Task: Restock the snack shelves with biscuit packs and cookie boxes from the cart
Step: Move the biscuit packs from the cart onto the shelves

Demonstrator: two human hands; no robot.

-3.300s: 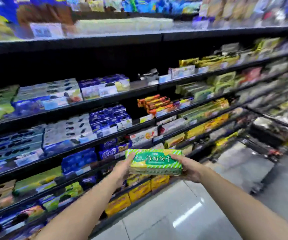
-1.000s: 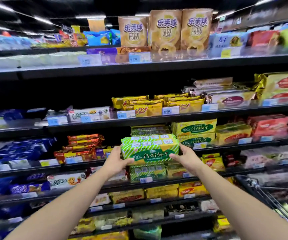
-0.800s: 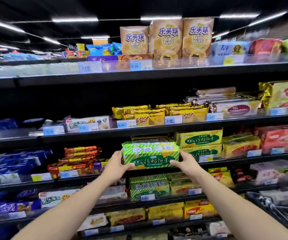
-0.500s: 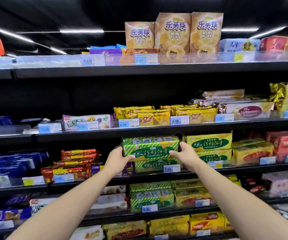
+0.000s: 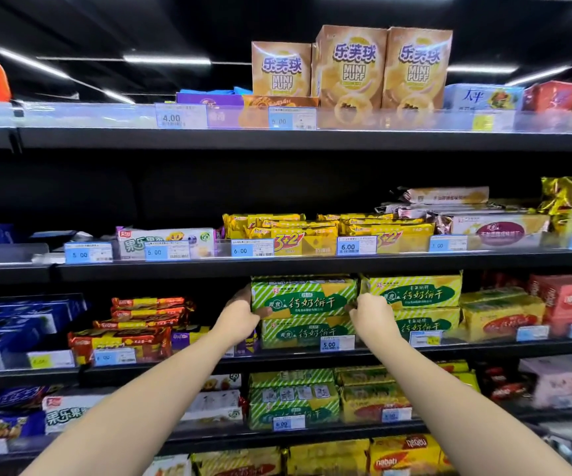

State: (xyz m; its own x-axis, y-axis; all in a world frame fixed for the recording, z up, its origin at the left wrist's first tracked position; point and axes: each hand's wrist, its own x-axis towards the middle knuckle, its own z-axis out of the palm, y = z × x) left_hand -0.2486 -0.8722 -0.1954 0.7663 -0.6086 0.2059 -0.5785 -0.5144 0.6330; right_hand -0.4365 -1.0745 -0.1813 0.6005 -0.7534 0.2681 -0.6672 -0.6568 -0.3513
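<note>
A green-and-white striped biscuit pack (image 5: 303, 297) lies on top of an identical pack (image 5: 307, 333) on the third shelf (image 5: 363, 353) down. My left hand (image 5: 240, 319) grips its left end, fingers curled round the edge. My right hand (image 5: 370, 312) holds its right end. Two yellow-green packs of the same brand (image 5: 415, 293) are stacked directly to the right, touching it. The cart is out of view.
Orange wafer packs (image 5: 133, 328) lie left of my hands, red boxes (image 5: 566, 304) at the far right. Yellow 3+2 packs (image 5: 295, 235) fill the shelf above, Mini Puff boxes (image 5: 350, 67) the top shelf. More green packs (image 5: 291, 400) sit one shelf below.
Both hands carried the green pack up from waist height, then pushed it forward onto the stacked pack on the third shelf. The view turned to face the shelves.
</note>
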